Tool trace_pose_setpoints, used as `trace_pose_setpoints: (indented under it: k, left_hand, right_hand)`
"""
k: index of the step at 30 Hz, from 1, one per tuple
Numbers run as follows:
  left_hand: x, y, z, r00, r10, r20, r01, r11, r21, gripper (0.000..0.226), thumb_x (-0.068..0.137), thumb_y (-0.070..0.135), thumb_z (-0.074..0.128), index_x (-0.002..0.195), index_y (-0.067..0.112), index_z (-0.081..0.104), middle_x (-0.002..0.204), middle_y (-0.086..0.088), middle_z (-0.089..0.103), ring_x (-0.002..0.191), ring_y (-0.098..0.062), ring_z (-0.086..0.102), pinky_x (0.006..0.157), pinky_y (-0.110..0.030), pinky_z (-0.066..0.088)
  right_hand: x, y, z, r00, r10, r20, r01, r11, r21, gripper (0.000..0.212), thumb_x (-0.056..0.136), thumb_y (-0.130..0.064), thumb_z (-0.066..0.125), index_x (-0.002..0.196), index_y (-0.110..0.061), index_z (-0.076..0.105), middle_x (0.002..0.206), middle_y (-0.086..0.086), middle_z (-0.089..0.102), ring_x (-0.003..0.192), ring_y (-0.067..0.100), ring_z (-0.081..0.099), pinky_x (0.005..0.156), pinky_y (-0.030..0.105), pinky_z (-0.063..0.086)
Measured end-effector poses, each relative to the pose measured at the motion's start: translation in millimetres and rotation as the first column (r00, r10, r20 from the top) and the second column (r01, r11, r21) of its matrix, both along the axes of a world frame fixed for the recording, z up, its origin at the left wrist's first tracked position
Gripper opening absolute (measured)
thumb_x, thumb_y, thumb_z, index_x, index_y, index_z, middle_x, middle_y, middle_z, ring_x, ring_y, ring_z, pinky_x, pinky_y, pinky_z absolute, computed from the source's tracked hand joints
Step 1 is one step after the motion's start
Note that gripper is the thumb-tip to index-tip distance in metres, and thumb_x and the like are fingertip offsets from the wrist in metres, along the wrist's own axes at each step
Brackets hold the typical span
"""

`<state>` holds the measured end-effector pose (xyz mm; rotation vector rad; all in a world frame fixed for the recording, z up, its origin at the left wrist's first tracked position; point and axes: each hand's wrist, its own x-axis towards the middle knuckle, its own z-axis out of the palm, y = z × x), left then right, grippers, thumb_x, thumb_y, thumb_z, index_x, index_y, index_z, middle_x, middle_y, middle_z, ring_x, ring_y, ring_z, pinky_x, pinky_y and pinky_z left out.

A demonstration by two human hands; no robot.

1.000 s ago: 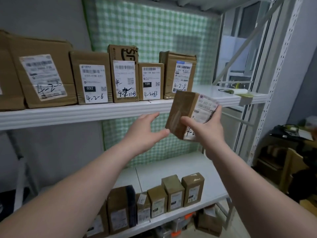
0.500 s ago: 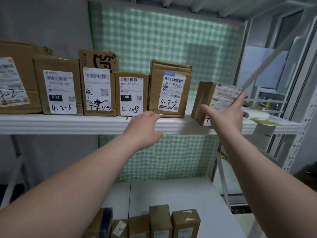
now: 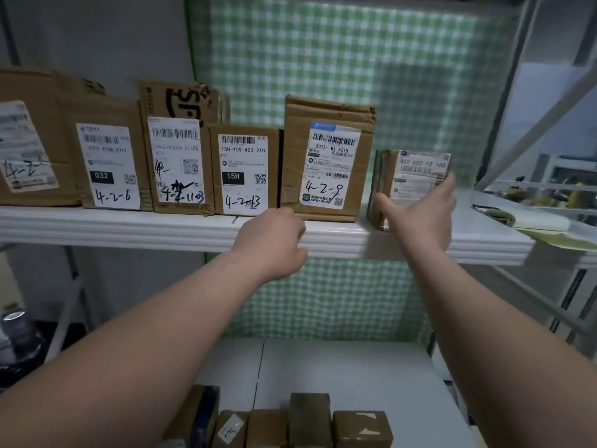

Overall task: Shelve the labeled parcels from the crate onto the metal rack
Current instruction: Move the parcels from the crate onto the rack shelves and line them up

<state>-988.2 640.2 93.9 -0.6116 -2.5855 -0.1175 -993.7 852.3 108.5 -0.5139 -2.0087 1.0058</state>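
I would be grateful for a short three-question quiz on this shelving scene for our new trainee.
1. True or false: the small parcel stands on the upper shelf with the right hand touching it.
2. Which handwritten code marks the taller parcel just left of it? A 4-2-6, B 4-2-9, C 4-2-13.
3. How many parcels does the left hand hold?
Key: 1 true; 2 B; 3 none.
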Motion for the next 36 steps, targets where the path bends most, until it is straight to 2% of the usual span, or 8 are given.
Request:
trace_pose_setpoints:
  k: [5,10,13,17,23,28,32,36]
  left_hand:
    - [-1,1,-7,1.0,-0.005,-0.028,0.005,1.0,0.015,0.02,0.086,0.037,0.054,0.093,0.019,0.059,0.094,0.005,0.043,0.099,-0.018,0.049,0.065,-0.03,0.036]
    - [-2,0,-9,1.0,-0.003,-0.03,0.004,1.0,0.024,0.021,0.083,0.036,0.054,0.096,0.019,0.059,0.093,0.006,0.04,0.101,-0.018,0.048,0.067,-0.03,0.037]
    - [1,1,-10,0.999,-0.01,-0.031,0.01,1.0,0.018,0.025,0.083,0.037,0.055,0.099,0.018,0.058,0.093,0.006,0.039,0.101,-0.018,0.047,0.069,-0.032,0.041]
    - [2,2,-11,0.999,-0.014,-0.052,0.014,1.0,0.004,0.03,0.083,0.041,0.055,0.103,0.019,0.056,0.094,0.006,0.038,0.101,-0.018,0.046,0.068,-0.031,0.04]
    - [2,2,-11,0.998,-0.006,-0.061,0.006,1.0,-0.007,0.035,0.084,0.043,0.055,0.109,0.019,0.056,0.1,0.005,0.042,0.103,-0.018,0.046,0.068,-0.031,0.039]
    - [2,2,-12,0.998,-0.013,-0.06,0.013,1.0,-0.013,0.035,0.084,0.043,0.055,0.109,0.018,0.054,0.097,0.006,0.038,0.104,-0.017,0.044,0.068,-0.029,0.036]
    - [2,4,-13,0.998,-0.011,-0.058,0.011,1.0,-0.008,0.036,0.084,0.044,0.055,0.109,0.018,0.053,0.095,0.007,0.035,0.103,-0.017,0.044,0.069,-0.029,0.037]
    - [3,4,-15,0.999,0.002,-0.046,-0.002,1.0,0.002,0.037,0.084,0.043,0.055,0.111,0.018,0.054,0.105,0.004,0.044,0.105,-0.016,0.043,0.069,-0.029,0.035]
  right_hand:
    - [-13,2,1,1.0,-0.006,0.009,0.006,1.0,0.003,0.109,0.069,-0.052,0.08,0.149,-0.008,0.02,0.143,0.014,0.041,0.13,0.033,0.045,0.099,0.047,0.043]
    - [-25,3,-1,0.996,0.092,0.011,-0.091,0.993,-0.068,0.106,0.068,-0.057,0.079,0.146,-0.01,0.026,0.14,0.014,0.048,0.128,0.034,0.049,0.101,0.046,0.043]
    - [-28,7,-3,0.991,0.134,0.019,-0.132,0.988,-0.075,0.083,0.081,-0.052,0.068,0.142,-0.009,0.032,0.134,0.013,0.055,0.121,0.034,0.054,0.091,0.039,0.043]
    - [-30,11,0,0.99,0.135,0.048,-0.13,0.987,-0.095,0.048,0.097,-0.023,0.042,0.141,-0.006,0.035,0.134,0.015,0.057,0.119,0.036,0.053,0.086,0.035,0.039]
    - [-36,19,12,0.979,0.182,0.097,-0.157,0.962,-0.223,0.042,0.094,-0.011,0.036,0.135,-0.008,0.048,0.135,0.015,0.056,0.121,0.035,0.052,0.097,0.037,0.041]
    - [-38,25,14,0.972,0.189,0.14,-0.16,0.967,-0.198,0.038,0.094,-0.009,0.038,0.126,-0.006,0.058,0.13,0.016,0.06,0.118,0.036,0.054,0.094,0.036,0.044]
    - [-34,26,13,0.962,0.218,0.166,-0.189,0.966,-0.175,0.037,0.094,-0.008,0.039,0.127,-0.007,0.057,0.129,0.015,0.06,0.117,0.035,0.054,0.093,0.036,0.045]
    - [-33,29,10,0.961,0.226,0.162,-0.205,0.969,-0.136,0.037,0.094,-0.009,0.041,0.126,-0.005,0.058,0.127,0.017,0.061,0.115,0.036,0.055,0.089,0.034,0.043]
